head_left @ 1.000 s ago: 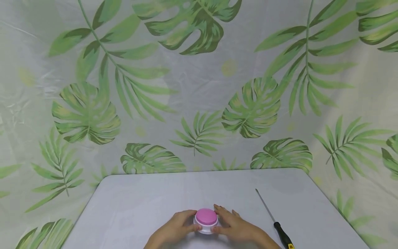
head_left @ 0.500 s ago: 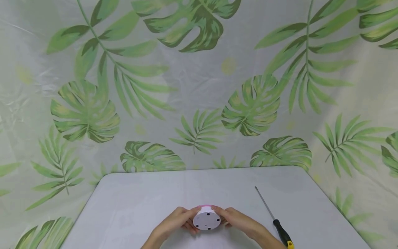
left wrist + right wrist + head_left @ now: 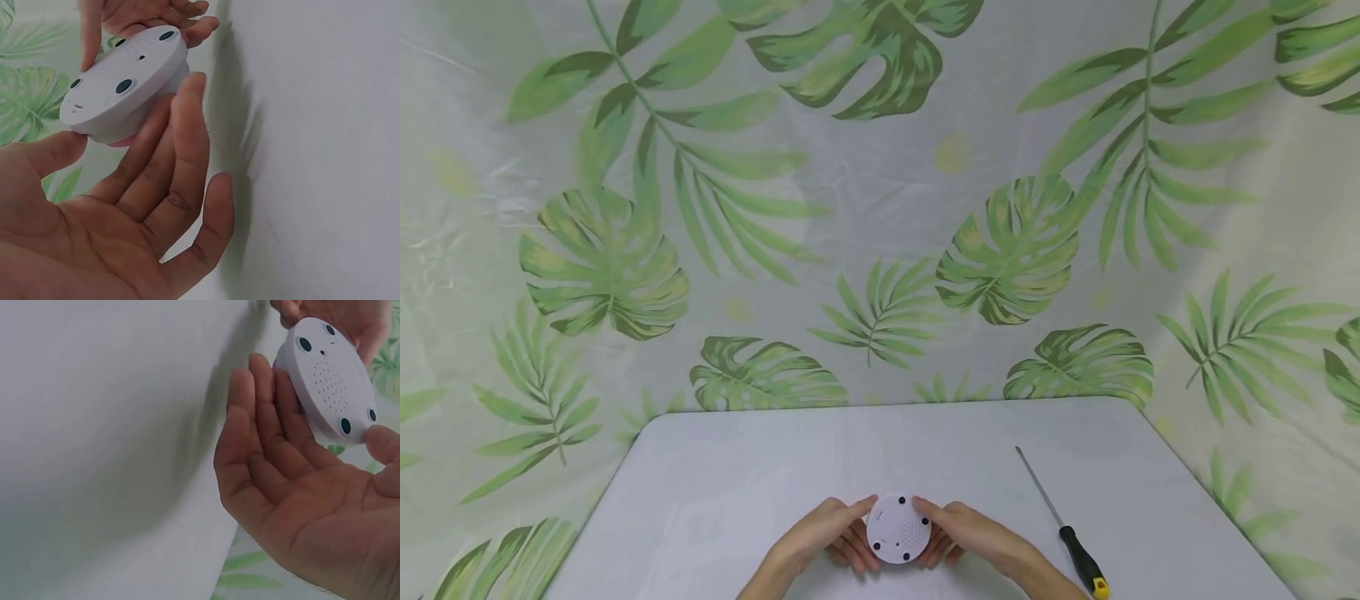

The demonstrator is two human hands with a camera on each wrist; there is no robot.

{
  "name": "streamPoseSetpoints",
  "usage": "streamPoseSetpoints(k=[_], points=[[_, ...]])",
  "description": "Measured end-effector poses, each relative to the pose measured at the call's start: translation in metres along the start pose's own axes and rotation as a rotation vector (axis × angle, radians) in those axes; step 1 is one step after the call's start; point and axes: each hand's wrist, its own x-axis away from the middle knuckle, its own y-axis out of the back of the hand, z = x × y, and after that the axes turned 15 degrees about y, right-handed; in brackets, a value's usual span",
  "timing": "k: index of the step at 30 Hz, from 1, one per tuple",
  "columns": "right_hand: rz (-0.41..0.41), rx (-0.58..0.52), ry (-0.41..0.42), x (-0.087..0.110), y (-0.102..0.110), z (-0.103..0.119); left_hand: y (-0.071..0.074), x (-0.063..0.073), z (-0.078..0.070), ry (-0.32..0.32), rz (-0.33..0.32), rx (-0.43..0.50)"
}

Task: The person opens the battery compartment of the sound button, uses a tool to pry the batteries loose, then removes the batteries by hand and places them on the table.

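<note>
A round white push button with a pink top is held up on its edge above the table. Its white underside (image 3: pixel 897 530) faces me, with several dark round feet, a patch of speaker holes and a small central hole. My left hand (image 3: pixel 827 533) grips its left side, thumb at the rim and fingers behind. On the opposite side my right hand (image 3: pixel 972 535) holds it the same way. Some pink shows below the button's base (image 3: pixel 125 81) in the left wrist view. The right wrist view shows the speaker holes on the button (image 3: pixel 331 381) clearly.
A screwdriver (image 3: pixel 1081 558) with a black and yellow handle lies on the white table (image 3: pixel 737 467), right of my hands, shaft pointing away. Behind the table hangs a leaf-patterned cloth (image 3: pixel 880 208).
Both hands have lifted the push button and tipped it over. Its pink top was facing up; now the underside faces the head camera. The screwdriver stays put.
</note>
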Motion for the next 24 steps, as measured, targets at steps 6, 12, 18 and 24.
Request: streamPoseSetpoints(k=[6, 12, 18, 24], points=[[-0.026, 0.01, 0.06, -0.001, -0.001, -0.009, 0.002, -0.002, 0.005, -0.037, 0.015, 0.019], [-0.07, 0.054, 0.078, -0.001, 0.0, -0.014, 0.003, -0.002, 0.005, -0.115, 0.063, 0.069], [-0.078, 0.038, 0.105, 0.002, 0.001, -0.012, 0.002, -0.002, 0.012, -0.149, 0.179, 0.11], [-0.017, 0.038, 0.096, 0.004, 0.002, -0.011, 0.0, -0.001, 0.02, -0.135, 0.336, 0.211]])
